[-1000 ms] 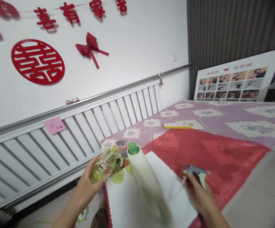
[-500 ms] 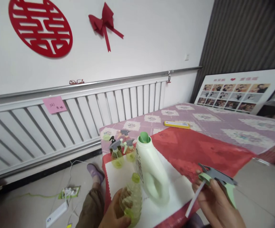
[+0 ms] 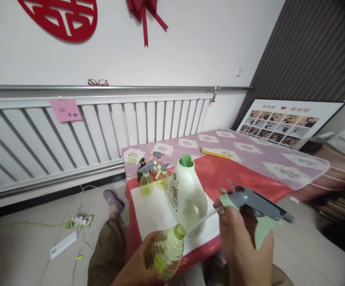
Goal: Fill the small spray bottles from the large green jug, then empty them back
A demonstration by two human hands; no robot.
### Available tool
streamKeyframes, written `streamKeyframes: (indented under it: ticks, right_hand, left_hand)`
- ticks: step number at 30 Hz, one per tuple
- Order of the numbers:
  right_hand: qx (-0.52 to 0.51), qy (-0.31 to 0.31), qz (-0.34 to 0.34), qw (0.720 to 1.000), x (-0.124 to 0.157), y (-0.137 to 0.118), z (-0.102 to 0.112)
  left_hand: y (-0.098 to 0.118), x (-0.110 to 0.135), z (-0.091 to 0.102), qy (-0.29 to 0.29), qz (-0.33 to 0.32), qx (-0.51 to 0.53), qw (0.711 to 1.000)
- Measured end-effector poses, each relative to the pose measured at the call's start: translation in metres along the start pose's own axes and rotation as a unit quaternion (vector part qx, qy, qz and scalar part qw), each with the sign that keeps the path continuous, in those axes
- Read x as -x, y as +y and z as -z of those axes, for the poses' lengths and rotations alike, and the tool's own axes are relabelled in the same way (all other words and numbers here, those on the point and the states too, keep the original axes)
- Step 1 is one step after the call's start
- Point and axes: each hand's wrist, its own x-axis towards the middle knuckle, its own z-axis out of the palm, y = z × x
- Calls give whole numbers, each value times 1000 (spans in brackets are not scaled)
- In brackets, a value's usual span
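Observation:
My left hand point(image 3: 144, 262) is wrapped round a clear yellow-green spray bottle point(image 3: 169, 250), its mouth uncovered and tilted to the right. In my right hand point(image 3: 241, 238) is a grey and light green trigger sprayer head point(image 3: 247, 200), held sideways by its collar. Its thin white tube points left and down, with the end near the bottle's mouth. Behind the bottle a large pale green jug point(image 3: 187, 194) with a handle stands on a white cloth point(image 3: 142, 208). A green cap or funnel point(image 3: 187, 161) sits in the jug's neck.
Several spray bottles point(image 3: 146, 182) stand left of the jug, with a dark pump bottle point(image 3: 141, 169) among them. A yellow box point(image 3: 216, 153) lies farther back on the floral tablecloth point(image 3: 184, 143). On the floor at left are a power strip point(image 3: 80, 221), cables and a white device point(image 3: 63, 245).
My right hand has brought the sprayer head left, so its tube now points toward the bottle. My left hand has tilted the bottle's mouth to the right. The view has shifted downward.

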Motion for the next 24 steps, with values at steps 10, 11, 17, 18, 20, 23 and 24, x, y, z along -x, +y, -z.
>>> streamKeyframes:
  ticks: [10, 11, 17, 18, 20, 23, 24]
  right_hand:
    - [95, -149, -9, 984, 30, 5, -17]
    - [99, -165, -28, 981, 34, 10, -18]
    - [87, -253, -93, 959, 57, 34, -20]
    - [89, -255, -99, 958, 60, 36, -20]
    - [91, -258, -109, 956, 62, 39, -20]
    - [84, -261, -121, 954, 65, 43, -21]
    - [79, -259, -127, 954, 65, 43, -22]
  left_hand:
    - [8, 11, 3, -5, -21, 33, 999]
    - [10, 12, 2, -2, -24, 41, 999]
    - [13, 14, 7, 8, -39, 52, 998]
    - [12, 14, 8, 10, -38, 52, 998]
    - [9, 15, 12, 9, -37, 60, 997]
    - [5, 15, 15, 3, -44, 66, 997]
    - [4, 15, 16, 2, -47, 62, 997]
